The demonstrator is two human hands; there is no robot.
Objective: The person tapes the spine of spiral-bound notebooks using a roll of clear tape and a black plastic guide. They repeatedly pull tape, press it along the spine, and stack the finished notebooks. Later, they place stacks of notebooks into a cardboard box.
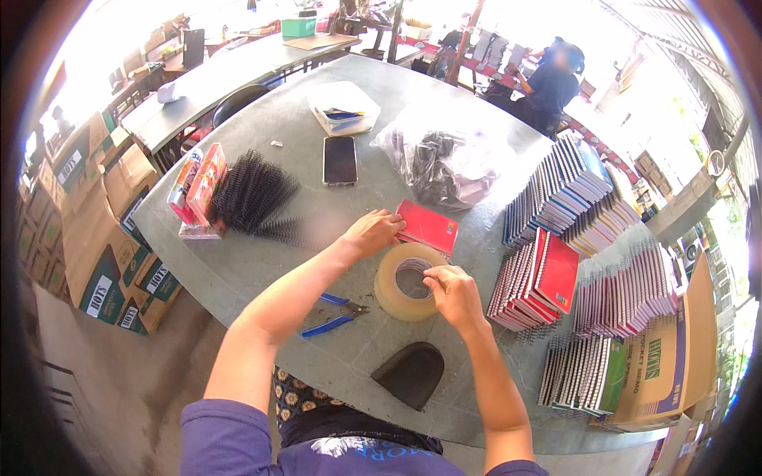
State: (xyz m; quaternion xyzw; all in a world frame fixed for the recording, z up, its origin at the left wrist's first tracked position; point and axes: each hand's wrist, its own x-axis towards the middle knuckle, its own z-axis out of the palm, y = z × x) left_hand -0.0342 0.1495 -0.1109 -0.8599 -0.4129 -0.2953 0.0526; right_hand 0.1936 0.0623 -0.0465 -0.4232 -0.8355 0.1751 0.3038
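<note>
A small red notebook (427,227) lies on the grey table (317,103) in front of me. My left hand (375,232) has its fingers closed at the notebook's left edge. Just nearer stands a wide roll of clear tape (389,292). My right hand (456,297) is closed in a pinch over the roll's right rim; whatever lies between its fingertips is too small to make out. Blue-handled cutting pliers (333,315) rest left of the roll. Nearer to me is a dark, round-ended pad (409,374).
Stacks of spiral notebooks, red (533,282), blue (559,190) and green (583,373), stand on the right by a carton (663,357). Black spiral wires (252,192) lie left. A phone (340,161) and plastic bag (448,166) lie beyond. Another person (548,87) sits far right.
</note>
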